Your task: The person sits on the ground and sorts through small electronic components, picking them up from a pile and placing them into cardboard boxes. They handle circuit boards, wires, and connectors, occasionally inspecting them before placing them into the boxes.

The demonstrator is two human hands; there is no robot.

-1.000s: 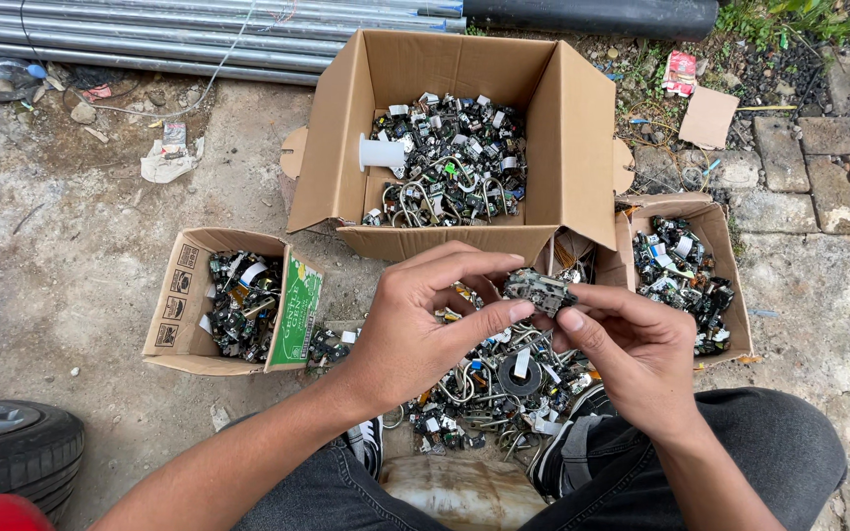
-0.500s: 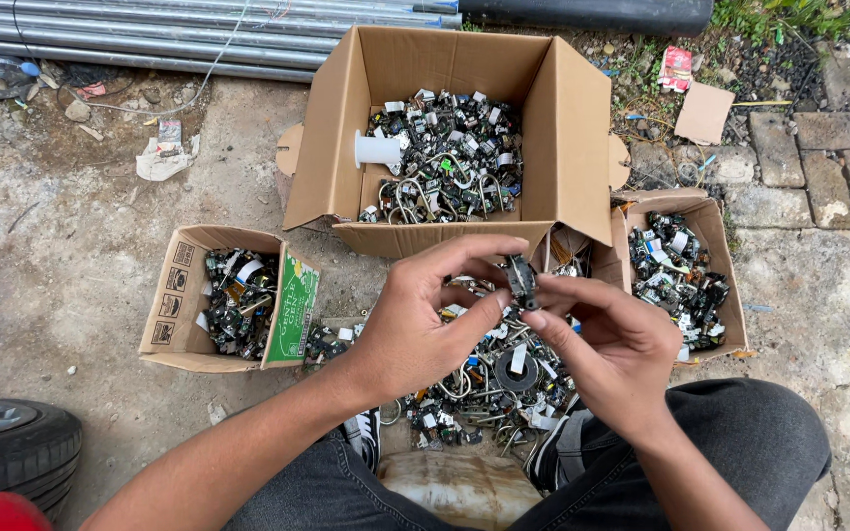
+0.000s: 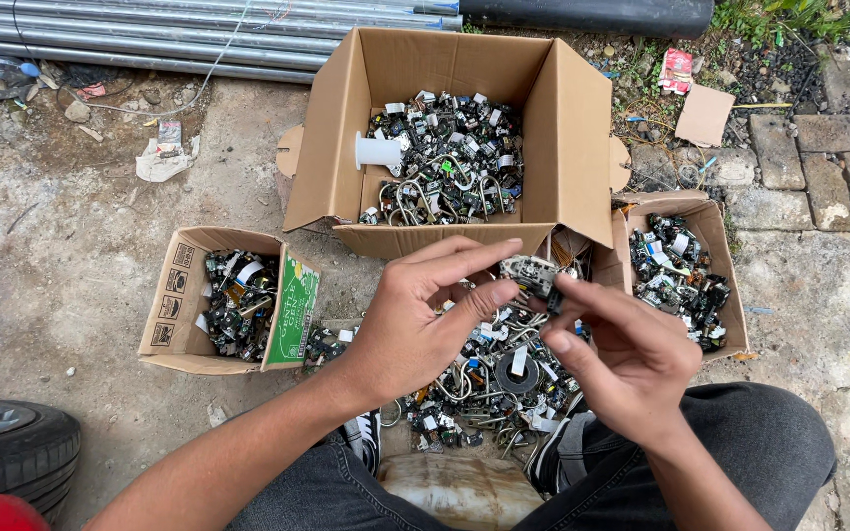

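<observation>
A person sits low on rough concrete ground (image 3: 71, 295), knees apart in dark trousers, sorting scrap electronic parts among open cardboard boxes. The big box (image 3: 582, 128) stands straight ahead with its flaps up, filled with small circuit boards, bent metal loops and one white plastic spool (image 3: 378, 152). To the left sits a smaller box (image 3: 174, 315) of similar parts, with a green printed flap (image 3: 294, 310) leaning against its right side; to the right, touching the big box's flap, another small box (image 3: 715, 231) holds more dark parts. Between the knees, just below the hands, a loose heap of parts (image 3: 489, 379) lies spread on the ground. Grey metal pipes (image 3: 199, 29) run along the top edge, a black tyre (image 3: 12, 447) shows at the lower left corner, and paving bricks (image 3: 828, 167) lie at upper right, with scraps of paper and litter scattered about.

The small electronic part (image 3: 531, 273), grey with dark fittings, is held in the air over the heap, in front of the big box's near wall. The left hand (image 3: 415, 315) pinches its left side between thumb and forefinger, the other fingers loosely curled. The right hand (image 3: 632, 359) grips its right end with thumb and fingertips, fingers bent around it.
</observation>
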